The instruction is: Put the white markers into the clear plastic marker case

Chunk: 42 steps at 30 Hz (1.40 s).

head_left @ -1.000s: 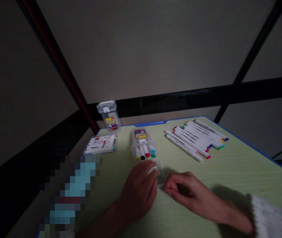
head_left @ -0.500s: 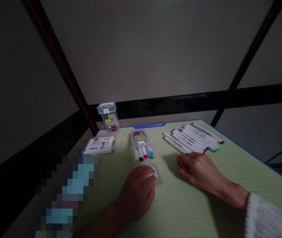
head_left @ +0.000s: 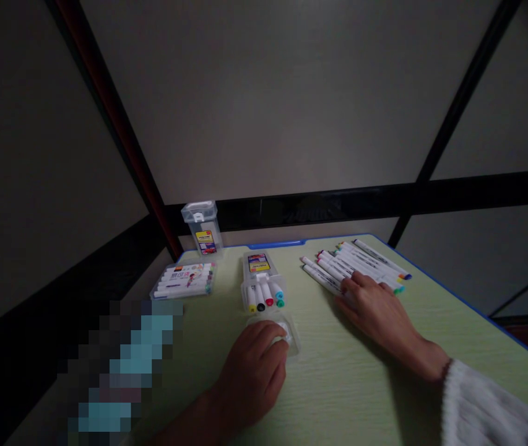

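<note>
Two yellow-and-blue labels, print too small to read, mark the upright clear plastic box (head_left: 215,236) and the clear plastic box lying ahead of me (head_left: 245,272), white markers with coloured ends (head_left: 269,293) inside. Blurred Chinese characters cross the flat clear plastic case (head_left: 186,282). My left hand (head_left: 255,367) curls closed on the clear plastic lid (head_left: 293,339) just before the lying box. My right hand (head_left: 379,306) bends over the loose white markers (head_left: 369,257); I cannot tell whether it grips one. Pale green tabletop (head_left: 333,384) gives room between my hands, blue edge (head_left: 491,318) to the right.
</note>
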Each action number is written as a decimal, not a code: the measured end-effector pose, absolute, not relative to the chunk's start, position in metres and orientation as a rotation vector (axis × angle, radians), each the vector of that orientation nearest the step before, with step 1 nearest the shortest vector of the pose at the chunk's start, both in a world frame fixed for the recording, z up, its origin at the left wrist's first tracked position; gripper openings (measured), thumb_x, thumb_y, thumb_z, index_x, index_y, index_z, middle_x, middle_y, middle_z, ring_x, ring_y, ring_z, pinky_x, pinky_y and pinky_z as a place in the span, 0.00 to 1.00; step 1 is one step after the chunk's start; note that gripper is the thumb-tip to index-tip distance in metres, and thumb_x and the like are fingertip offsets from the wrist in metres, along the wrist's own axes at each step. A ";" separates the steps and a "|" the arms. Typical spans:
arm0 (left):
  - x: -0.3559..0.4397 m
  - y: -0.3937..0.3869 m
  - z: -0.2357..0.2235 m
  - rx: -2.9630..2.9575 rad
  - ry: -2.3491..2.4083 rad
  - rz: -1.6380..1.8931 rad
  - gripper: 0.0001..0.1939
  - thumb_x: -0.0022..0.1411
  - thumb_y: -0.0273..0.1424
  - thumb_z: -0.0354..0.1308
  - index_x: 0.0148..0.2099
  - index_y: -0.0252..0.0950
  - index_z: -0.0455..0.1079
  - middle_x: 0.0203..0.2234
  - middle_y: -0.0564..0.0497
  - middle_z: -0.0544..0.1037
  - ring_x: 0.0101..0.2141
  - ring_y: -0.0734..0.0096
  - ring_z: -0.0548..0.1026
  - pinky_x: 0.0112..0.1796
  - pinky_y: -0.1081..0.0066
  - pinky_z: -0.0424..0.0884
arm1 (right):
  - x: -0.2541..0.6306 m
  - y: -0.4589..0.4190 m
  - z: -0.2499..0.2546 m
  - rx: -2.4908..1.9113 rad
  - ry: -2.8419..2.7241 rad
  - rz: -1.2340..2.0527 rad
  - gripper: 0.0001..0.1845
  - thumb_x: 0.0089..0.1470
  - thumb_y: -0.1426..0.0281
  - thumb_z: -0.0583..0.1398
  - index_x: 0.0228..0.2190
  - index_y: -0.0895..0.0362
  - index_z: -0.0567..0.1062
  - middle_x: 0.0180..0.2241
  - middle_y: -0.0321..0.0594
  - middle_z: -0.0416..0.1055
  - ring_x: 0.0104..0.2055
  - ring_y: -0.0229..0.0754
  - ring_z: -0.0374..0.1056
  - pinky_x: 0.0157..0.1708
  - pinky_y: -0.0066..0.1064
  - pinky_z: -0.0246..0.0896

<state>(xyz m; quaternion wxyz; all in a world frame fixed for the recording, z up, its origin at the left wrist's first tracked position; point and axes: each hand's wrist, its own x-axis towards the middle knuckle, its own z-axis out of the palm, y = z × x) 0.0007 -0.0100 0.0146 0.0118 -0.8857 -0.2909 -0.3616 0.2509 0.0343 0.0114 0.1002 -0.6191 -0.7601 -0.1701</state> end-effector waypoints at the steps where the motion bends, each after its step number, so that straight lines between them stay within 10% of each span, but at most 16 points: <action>1: 0.001 -0.010 0.014 -2.758 -0.906 -1.131 0.09 0.57 0.19 0.45 0.33 0.34 0.65 0.32 0.46 0.72 0.36 0.66 0.70 0.37 0.65 0.70 | 0.251 0.035 0.010 -1.833 -2.242 -0.499 0.08 0.53 0.67 0.53 0.30 0.59 0.68 0.33 0.45 0.67 0.32 0.47 0.65 0.29 0.34 0.50; 42: 0.000 -0.010 0.013 -2.772 -0.852 -1.178 0.10 0.56 0.19 0.45 0.35 0.34 0.65 0.31 0.46 0.72 0.35 0.67 0.70 0.37 0.66 0.71 | 0.242 0.034 0.012 -1.713 -2.259 -0.375 0.12 0.57 0.67 0.48 0.28 0.59 0.67 0.30 0.44 0.66 0.31 0.44 0.64 0.32 0.34 0.50</action>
